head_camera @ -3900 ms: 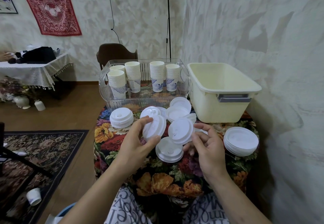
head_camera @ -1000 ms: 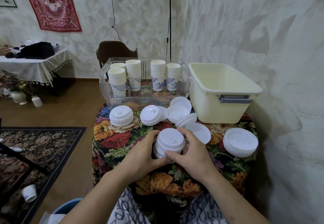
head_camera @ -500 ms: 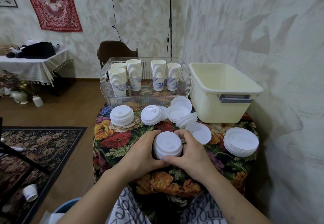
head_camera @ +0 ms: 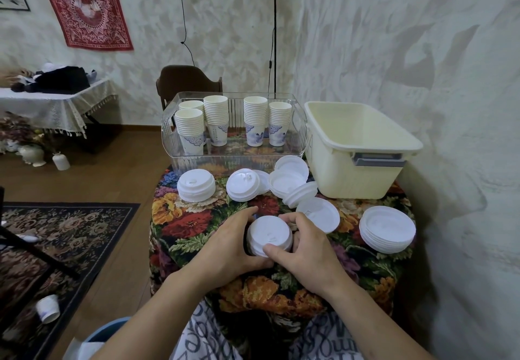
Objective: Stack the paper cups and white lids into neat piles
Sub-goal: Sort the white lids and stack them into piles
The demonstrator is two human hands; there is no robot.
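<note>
Your left hand (head_camera: pixel 225 247) and right hand (head_camera: pixel 306 249) curl round a small pile of lids (head_camera: pixel 269 235), smooth, round and white, on the flowery tablecloth (head_camera: pixel 197 224). Behind stand a creamy plastic tub (head_camera: pixel 357 145), a see-through bin (head_camera: pixel 233 157) with paper cups (head_camera: pixel 216 118), then more lid piles (head_camera: pixel 387 228).

Soft, even indoor light; the focus is sharp throughout. Wide-angle distortion bends the edges. The cream tub (head_camera: pixel 357 145) casts a diffuse shadow on the right wall (head_camera: pixel 450 78).
</note>
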